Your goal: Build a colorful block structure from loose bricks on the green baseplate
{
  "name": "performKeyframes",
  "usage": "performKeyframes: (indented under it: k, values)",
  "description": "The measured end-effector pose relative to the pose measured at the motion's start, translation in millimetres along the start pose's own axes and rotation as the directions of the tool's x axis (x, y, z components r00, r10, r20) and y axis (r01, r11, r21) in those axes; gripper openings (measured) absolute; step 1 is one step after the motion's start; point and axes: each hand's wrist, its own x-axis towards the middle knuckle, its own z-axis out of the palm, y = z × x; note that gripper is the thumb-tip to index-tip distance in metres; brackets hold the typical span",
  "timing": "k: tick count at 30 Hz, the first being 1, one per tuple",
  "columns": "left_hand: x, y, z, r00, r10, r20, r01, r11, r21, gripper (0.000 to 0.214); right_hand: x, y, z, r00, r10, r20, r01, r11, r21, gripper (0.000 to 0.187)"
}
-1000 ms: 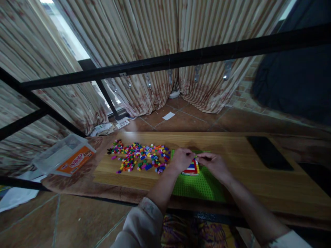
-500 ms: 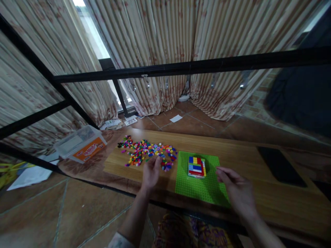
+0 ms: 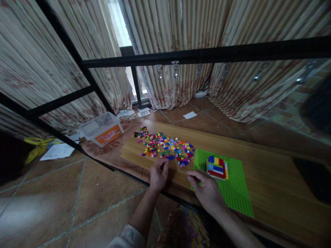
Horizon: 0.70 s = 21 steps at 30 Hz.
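Lower centre: left hand (image 3: 159,175) and right hand (image 3: 206,190) curled; whether either grips anything cannot be told. Loose bricks (image 3: 153,144) lie centre; brick stack (image 3: 216,168) sits centre-right on green baseplate (image 3: 237,191), partly obscured by right hand. Plastic box (image 3: 108,135) stands left.

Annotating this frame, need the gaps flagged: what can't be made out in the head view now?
- Left hand, head view: curled fingers hide whether anything is pinched.
- Right hand, head view: same, curled fingers hide any small piece.
- Green baseplate, head view: right hand and forearm cover its near-left part.
- Dark flat object, head view: cut off by right edge.
- Orange label, head view: lettering too small, blurred.
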Motion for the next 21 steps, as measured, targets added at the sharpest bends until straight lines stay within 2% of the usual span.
performKeyframes:
  k: [4, 10, 17, 21]
  values:
    - [-4.8, -0.5, -4.7, 0.998, 0.027, 0.064, -0.027, 1.000, -0.008, 0.021, 19.4, 3.9, 17.0, 0.998, -0.057, 0.005, 0.057, 0.998, -0.038, 0.022]
    - [-6.7, -2.3, -6.6, 0.984, 0.116, 0.138, -0.118, 0.993, 0.010, 0.018, 36.4, 9.3, 28.9, 0.996, -0.081, 0.025, 0.084, 0.983, -0.161, 0.021]
    - [-7.5, -8.9, -6.2, 0.965, 0.188, 0.180, -0.205, 0.976, 0.079, 0.016, 72.7, -2.4, 43.2, 0.990, -0.135, 0.040, 0.141, 0.947, -0.289, 0.023]
    - [-8.6, -12.7, -3.7, 0.954, 0.232, 0.189, -0.255, 0.961, 0.108, 0.015, 90.7, -6.8, 54.2, 0.991, -0.122, 0.052, 0.132, 0.937, -0.324, 0.021]
